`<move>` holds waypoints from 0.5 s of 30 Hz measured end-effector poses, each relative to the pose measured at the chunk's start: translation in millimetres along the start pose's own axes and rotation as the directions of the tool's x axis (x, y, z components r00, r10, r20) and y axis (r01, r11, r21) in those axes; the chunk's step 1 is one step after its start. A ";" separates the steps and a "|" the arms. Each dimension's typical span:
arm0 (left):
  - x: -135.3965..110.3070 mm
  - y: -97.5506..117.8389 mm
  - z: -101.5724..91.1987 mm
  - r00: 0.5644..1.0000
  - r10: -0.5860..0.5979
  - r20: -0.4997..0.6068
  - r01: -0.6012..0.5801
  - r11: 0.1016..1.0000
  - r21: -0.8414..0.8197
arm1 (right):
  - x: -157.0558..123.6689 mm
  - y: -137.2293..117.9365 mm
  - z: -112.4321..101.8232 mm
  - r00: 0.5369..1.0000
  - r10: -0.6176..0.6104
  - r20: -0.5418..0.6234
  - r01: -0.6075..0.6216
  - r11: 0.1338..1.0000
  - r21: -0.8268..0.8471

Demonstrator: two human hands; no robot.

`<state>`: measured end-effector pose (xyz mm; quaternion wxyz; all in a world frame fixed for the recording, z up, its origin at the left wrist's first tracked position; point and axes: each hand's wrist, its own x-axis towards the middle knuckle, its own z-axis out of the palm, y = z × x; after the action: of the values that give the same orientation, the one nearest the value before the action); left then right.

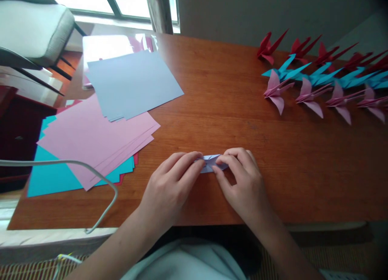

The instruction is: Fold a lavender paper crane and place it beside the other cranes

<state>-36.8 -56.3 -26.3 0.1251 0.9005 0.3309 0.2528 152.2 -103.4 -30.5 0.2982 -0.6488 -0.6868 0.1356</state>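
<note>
A small, partly folded piece of pale lavender paper (211, 163) lies on the wooden table (230, 110) near its front edge. My left hand (171, 187) pinches its left end with fingertips pressed together. My right hand (244, 183) presses and pinches its right end, fingers curled over it. Most of the folded paper is hidden under my fingers.
Stacks of flat square sheets lie at the left: lavender-blue (130, 84), pink (93, 138), teal (51, 171). Rows of folded paper cranes stand at the back right: red (303, 49), teal (321, 76), pink (312, 96). A grey cable (100, 179) loops over the left front edge. A chair (33, 29) stands at far left.
</note>
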 end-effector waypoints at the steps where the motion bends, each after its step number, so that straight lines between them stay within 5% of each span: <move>1: -2.7 0.0 -0.5 1.000 0.009 -0.019 -0.009 1.000 0.000 | -0.3 0.5 0.2 1.000 -0.002 -0.002 0.002 1.000 0.005; 5: -17.0 5.3 -5.2 0.997 0.061 -0.055 -0.058 0.997 0.056 | -1.1 2.6 0.5 1.000 -0.003 -0.005 0.003 1.000 0.029; 15: -30.5 26.1 -4.3 0.995 0.063 0.082 -0.077 0.982 0.173 | -1.7 0.4 -1.2 0.997 -0.082 -0.002 0.082 0.996 0.042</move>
<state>-45.1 -95.7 -23.7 0.0488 0.9281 0.3150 0.1924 153.2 -105.3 -30.3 0.3172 -0.6136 -0.7099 0.1374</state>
